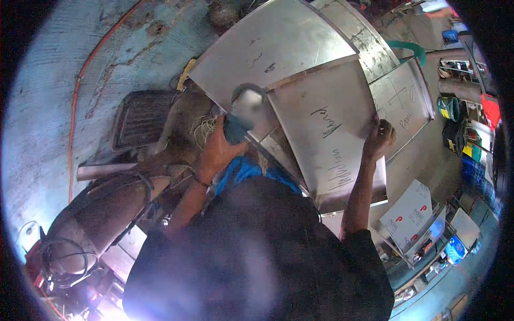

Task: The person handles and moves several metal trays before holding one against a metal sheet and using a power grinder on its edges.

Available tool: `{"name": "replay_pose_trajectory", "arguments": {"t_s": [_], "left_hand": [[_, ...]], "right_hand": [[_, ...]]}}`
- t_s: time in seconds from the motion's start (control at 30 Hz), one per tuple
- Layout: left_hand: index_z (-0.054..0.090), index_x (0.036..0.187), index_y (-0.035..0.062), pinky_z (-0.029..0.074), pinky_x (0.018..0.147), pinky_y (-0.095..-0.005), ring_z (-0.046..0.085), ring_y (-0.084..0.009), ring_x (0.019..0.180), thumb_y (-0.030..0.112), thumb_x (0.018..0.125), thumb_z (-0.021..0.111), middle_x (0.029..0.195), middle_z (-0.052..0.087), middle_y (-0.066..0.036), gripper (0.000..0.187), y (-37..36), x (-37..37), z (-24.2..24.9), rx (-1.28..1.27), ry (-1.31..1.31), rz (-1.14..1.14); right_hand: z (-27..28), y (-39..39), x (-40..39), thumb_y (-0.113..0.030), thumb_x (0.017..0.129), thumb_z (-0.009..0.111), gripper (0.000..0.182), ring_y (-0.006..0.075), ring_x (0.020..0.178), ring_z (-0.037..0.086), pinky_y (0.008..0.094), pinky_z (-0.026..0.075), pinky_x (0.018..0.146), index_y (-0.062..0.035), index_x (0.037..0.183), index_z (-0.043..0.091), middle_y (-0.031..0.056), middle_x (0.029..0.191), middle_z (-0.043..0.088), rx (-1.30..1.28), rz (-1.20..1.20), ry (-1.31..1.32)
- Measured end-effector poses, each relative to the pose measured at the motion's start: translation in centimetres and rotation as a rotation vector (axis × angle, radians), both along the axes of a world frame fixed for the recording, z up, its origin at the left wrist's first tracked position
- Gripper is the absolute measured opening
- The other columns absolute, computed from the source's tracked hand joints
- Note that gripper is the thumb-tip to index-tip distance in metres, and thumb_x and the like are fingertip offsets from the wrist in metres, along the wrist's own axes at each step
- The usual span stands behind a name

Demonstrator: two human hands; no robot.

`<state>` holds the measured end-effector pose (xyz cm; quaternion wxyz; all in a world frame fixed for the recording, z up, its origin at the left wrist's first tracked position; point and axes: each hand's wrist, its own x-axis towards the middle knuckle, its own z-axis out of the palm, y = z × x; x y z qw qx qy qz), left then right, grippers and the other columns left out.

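My left hand (216, 151) is wrapped round the dark teal body of an angle grinder (234, 128). The grinder's round head, with a black rim and a blurred grey face, points away from me beside a folded metal panel (321, 120). Dark handwriting runs along that panel, which has bent-up edges and lies tilted over other sheets. At its right edge, my right hand (380, 140) is closed with the fingers curled over the metal. Beyond the grinder lies a larger bare metal sheet (278, 40) with small dark scribbles.
Another marked metal panel (401, 99) lies to the right. On the left, a long brown cylinder (101, 219) with cables stands near a black ribbed mat (144, 117). An orange hose (77, 91) runs along the blue wall. White printed boards (408, 216) lean at lower right.
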<state>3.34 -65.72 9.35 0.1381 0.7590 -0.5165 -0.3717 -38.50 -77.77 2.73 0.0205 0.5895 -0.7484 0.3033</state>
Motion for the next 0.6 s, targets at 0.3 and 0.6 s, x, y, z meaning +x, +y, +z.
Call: {"name": "replay_pose_trajectory", "arguments": {"t_s": [0.3,0.6], "left_hand": [[0.031,0.142,-0.0050,0.046,0.097,-0.0472,0.056,-0.0454,0.116,0.034,0.071,0.078,0.127,0.055,-0.031,0.094,-0.5,-1.1,-0.2,-0.062,-0.068,-0.011],[0.032,0.143,-0.0039,0.043,0.102,-0.0466,0.051,-0.0429,0.123,0.030,0.071,0.080,0.132,0.051,-0.029,0.093,-0.3,-0.2,1.0,0.011,0.057,-0.008]], "right_hand": [[-0.1,0.0,0.4,-0.031,0.088,0.069,0.028,0.0351,0.075,0.060,0.0460,0.047,0.067,-0.0058,0.081,0.061,0.0117,0.080,0.062,-0.039,0.044,-0.003],[-0.9,0.0,0.3,-0.030,0.087,0.069,0.027,0.0357,0.074,0.060,0.0465,0.046,0.066,-0.0061,0.081,0.060,0.0116,0.080,0.062,-0.029,-0.026,-0.048]]}}
